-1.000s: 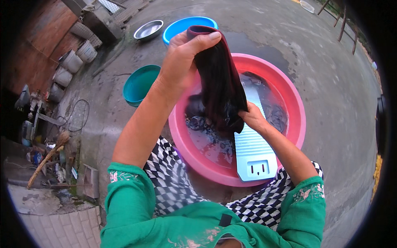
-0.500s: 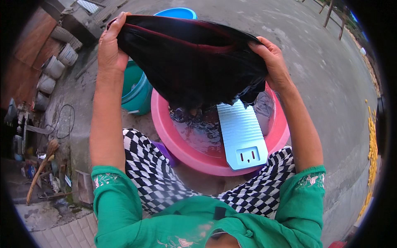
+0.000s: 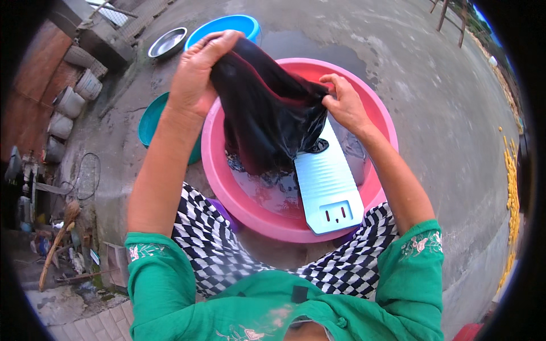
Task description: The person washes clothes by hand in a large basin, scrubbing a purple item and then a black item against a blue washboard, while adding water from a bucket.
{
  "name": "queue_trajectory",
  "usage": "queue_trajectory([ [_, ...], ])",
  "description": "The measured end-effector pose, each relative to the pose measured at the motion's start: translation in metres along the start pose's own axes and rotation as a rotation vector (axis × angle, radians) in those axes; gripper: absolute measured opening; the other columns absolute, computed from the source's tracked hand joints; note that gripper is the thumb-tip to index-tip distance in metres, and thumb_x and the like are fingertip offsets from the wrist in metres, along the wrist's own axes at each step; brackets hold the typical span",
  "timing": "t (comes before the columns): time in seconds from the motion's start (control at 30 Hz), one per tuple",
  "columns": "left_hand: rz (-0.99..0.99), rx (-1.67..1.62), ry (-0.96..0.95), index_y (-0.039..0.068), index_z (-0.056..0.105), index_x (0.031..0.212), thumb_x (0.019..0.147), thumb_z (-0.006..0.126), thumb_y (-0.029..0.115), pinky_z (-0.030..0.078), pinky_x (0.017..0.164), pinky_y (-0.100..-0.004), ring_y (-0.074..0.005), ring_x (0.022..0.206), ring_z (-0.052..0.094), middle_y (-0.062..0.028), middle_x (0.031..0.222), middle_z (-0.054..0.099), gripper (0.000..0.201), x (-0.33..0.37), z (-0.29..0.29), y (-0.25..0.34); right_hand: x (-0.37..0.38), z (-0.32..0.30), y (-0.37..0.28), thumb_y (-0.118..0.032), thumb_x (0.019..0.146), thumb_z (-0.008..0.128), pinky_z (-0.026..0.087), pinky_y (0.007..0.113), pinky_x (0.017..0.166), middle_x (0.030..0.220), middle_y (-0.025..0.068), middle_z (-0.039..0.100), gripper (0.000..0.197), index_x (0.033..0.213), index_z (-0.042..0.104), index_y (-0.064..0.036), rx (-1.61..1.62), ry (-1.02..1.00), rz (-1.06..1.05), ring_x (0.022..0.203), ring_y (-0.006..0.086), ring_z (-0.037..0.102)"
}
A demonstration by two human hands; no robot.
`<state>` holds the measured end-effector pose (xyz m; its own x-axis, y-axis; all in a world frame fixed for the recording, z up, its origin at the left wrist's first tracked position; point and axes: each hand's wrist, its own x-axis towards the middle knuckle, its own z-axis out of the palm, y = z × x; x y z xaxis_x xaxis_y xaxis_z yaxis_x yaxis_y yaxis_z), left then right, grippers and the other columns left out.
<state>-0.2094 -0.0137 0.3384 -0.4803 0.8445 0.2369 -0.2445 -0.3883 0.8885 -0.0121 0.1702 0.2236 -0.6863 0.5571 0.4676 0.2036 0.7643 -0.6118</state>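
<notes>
A wet black garment [image 3: 256, 108] with a dark red edge hangs from both hands over a pink basin [image 3: 213, 153]. At its upper left, my left hand [image 3: 199, 68] is closed round the edge. My right hand [image 3: 344, 102] pinches the other end of that edge, on the right. The cloth's lower part reaches down to the water and touches a light blue washboard [image 3: 330, 182], which leans in the basin with its near end on the rim. Grey cloth [image 3: 350, 148] lies in the water right of the board, partly hidden.
Beyond the basin stand a blue tub [image 3: 227, 25] and a metal bowl [image 3: 168, 42]. A green bucket [image 3: 152, 119] is left of it, partly behind my left forearm. White buckets [image 3: 71, 102] line the far left wall, with a broom [image 3: 60, 241] nearer. Yellow pieces [image 3: 510, 199] lie along the right.
Both hands have come closer together and lower, the left moving right. The black garment, stretched wide before, now sags in folds into the basin.
</notes>
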Motion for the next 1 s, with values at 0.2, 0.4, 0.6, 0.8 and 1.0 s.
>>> queue_trajectory([
  [0.2, -0.103, -0.035, -0.044, 0.003, 0.067, 0.091, 0.085, 0.063, 0.011, 0.051, 0.07, -0.0232, -0.0105, 0.075, 0.063, -0.0034, 0.085, 0.066, 0.011, -0.012, 0.025, -0.011, -0.022, 0.011, -0.072, -0.004, 0.074, 0.059, 0.049, 0.03, 0.066, 0.08, 0.0138, 0.059, 0.027, 0.101, 0.056, 0.0, 0.379, -0.126, -0.111, 0.071, 0.0196, 0.061],
  [0.4, -0.107, -0.001, -0.088, 0.003, 0.066, 0.093, 0.085, 0.063, 0.012, 0.051, 0.071, -0.023, -0.0101, 0.078, 0.062, -0.0037, 0.086, 0.066, 0.012, -0.02, 0.035, -0.005, -0.028, 0.019, -0.06, -0.027, 0.07, 0.065, 0.048, 0.042, 0.08, 0.097, 0.0215, 0.061, 0.048, 0.11, 0.054, -0.0021, 0.072, -0.678, 0.028, 0.092, 0.0369, 0.06],
  [0.6, -0.012, 0.416, -0.068, 0.003, 0.066, 0.096, 0.084, 0.065, 0.012, 0.048, 0.075, -0.0213, -0.0073, 0.079, 0.06, -0.001, 0.088, 0.065, 0.015, -0.004, -0.002, -0.01, -0.017, -0.01, -0.026, -0.025, 0.07, 0.067, 0.049, 0.044, 0.074, 0.085, 0.0199, 0.064, 0.039, 0.102, 0.061, -0.004, -0.395, -0.657, -0.067, 0.083, 0.0353, 0.062],
  [0.8, -0.111, 1.138, -0.369, 0.005, 0.061, 0.108, 0.067, 0.079, 0.026, 0.045, 0.084, -0.0287, -0.0162, 0.092, 0.058, -0.0054, 0.095, 0.063, 0.049, -0.007, -0.029, -0.008, 0.009, -0.058, -0.006, -0.011, 0.08, 0.061, 0.045, 0.021, 0.06, 0.071, -0.0015, 0.056, 0.01, 0.084, 0.061, -0.001, 0.514, -0.277, 0.242, 0.064, 0.0064, 0.053],
  [1.0, -0.171, 1.291, -0.479, 0.002, 0.064, 0.095, 0.073, 0.071, 0.018, 0.048, 0.074, -0.0301, -0.015, 0.079, 0.059, -0.0044, 0.081, 0.063, 0.028, -0.001, -0.057, -0.055, 0.009, -0.039, -0.015, -0.005, 0.08, 0.064, 0.045, 0.021, 0.064, 0.082, -0.0007, 0.058, 0.009, 0.088, 0.06, -0.0027, 0.641, -0.145, 0.119, 0.072, 0.0066, 0.054],
])
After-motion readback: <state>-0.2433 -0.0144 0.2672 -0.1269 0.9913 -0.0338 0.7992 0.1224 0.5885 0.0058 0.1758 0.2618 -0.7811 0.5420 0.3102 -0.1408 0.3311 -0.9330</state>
